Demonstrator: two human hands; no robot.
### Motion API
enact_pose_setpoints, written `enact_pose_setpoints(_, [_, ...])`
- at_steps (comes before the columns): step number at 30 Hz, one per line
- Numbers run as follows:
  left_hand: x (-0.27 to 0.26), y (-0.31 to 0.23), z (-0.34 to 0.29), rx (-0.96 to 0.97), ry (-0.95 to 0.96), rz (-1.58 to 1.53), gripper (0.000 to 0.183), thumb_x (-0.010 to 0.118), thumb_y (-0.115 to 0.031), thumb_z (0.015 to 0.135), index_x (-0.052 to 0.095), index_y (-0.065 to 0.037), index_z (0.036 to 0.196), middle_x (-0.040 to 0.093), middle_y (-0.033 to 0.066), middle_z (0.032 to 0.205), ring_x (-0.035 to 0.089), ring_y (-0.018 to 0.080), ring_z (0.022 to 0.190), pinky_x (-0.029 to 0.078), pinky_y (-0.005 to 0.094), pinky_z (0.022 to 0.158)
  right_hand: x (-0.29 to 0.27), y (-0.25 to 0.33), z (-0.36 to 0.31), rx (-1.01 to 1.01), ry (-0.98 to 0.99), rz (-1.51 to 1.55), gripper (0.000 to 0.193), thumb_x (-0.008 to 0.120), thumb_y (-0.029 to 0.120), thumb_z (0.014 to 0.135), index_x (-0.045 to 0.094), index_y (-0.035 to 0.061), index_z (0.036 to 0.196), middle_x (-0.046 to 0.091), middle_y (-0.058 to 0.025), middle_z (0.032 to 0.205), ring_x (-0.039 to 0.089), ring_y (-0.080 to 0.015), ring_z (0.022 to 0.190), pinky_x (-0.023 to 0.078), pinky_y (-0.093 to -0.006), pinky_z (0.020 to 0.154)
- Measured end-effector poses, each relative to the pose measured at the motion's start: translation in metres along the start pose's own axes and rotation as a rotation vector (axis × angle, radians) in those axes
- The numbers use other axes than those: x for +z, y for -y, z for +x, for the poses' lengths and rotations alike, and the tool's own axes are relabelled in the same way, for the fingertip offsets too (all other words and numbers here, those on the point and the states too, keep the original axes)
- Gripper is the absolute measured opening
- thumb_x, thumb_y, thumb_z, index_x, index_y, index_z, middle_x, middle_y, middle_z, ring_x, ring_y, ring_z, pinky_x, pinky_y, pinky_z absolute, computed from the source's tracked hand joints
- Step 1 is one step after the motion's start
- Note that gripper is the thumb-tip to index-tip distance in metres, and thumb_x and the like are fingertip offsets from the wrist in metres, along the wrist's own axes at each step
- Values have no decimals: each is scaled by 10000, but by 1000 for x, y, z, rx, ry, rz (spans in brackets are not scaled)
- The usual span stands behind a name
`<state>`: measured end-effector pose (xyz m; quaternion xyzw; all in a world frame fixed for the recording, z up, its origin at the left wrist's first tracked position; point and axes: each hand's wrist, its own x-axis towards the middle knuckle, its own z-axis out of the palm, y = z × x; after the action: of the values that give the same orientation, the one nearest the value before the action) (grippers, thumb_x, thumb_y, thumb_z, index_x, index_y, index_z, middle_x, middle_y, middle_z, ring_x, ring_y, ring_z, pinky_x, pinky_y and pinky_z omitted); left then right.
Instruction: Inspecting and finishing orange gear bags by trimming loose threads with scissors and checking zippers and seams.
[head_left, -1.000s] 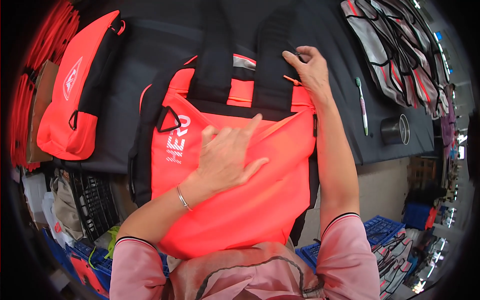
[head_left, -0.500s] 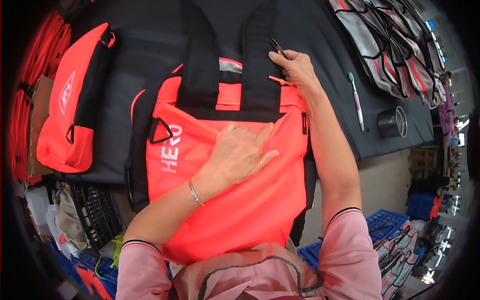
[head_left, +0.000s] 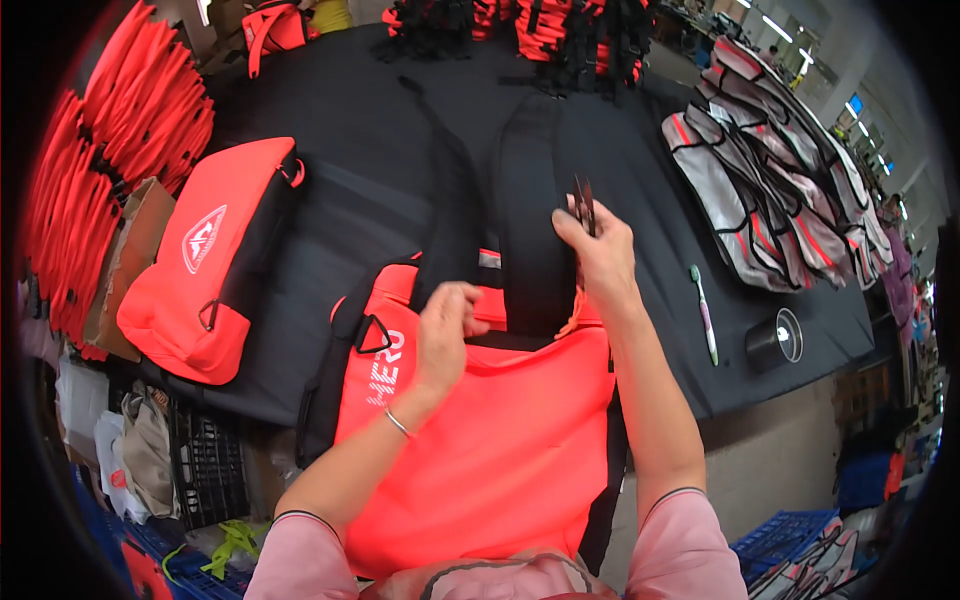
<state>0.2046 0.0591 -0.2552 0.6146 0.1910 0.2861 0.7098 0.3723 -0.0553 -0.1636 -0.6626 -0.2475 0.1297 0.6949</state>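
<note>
An orange backpack (head_left: 490, 440) with black trim hangs over the front edge of the black table (head_left: 370, 190), its two black shoulder straps (head_left: 530, 200) stretched away across the cloth. My left hand (head_left: 445, 335) rests on the top of the backpack, fingers curled at the base of the straps. My right hand (head_left: 598, 262) grips a small dark pair of snips (head_left: 583, 203), points up, beside the right strap.
A second orange and black bag (head_left: 215, 265) lies at the left. Stacked orange bags (head_left: 100, 170) line the left edge. Grey and red panels (head_left: 770, 200) lie at the right, with a toothbrush-like tool (head_left: 703, 312) and a black round tin (head_left: 775, 342).
My left hand has slid from the backpack's front panel up to its top edge. My right hand has lifted along the right strap with the snips. The view shifted toward the table.
</note>
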Motion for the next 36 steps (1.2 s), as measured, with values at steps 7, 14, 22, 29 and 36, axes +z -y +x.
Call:
enact_pose_setpoints(7, [-19,-130,95,38,107,-147,396,614,-387,967,639,-19,1110,633,-26,924,571,76,877,482,248,831,13,2,-97,-285,223,-192,274,734,7,844,634,-29,1096,597,35,785,441,-17,622,390,-201,559])
enact_pose_setpoints(14, [-6,-139,-15,131,490,12,300,710,-157,901,639,22,1132,672,-6,984,587,64,927,503,260,831,-11,46,-147,-155,105,-5,351,777,-34,792,667,2,1123,688,-23,988,383,-7,599,370,-161,560])
enact_pose_setpoints(22, [-33,-55,-134,-22,641,56,352,744,-133,858,627,24,1150,683,30,908,617,104,844,520,288,791,9,36,-197,-64,245,-224,72,698,-18,860,634,6,839,562,53,689,475,-9,630,387,-183,568])
enact_pose_setpoints(29, [-5,-37,-127,596,65,406,208,838,-89,708,730,-25,873,479,144,1287,528,289,1131,445,379,970,19,22,-142,245,378,-78,136,697,107,890,624,18,817,561,33,713,486,-25,633,400,-219,533])
enact_pose_setpoints(36, [25,-13,-122,963,230,373,297,855,-118,658,733,-82,926,635,53,1149,527,319,1206,425,493,993,-29,-18,-156,565,399,134,117,669,148,910,629,53,854,583,24,801,531,-61,702,440,-234,637])
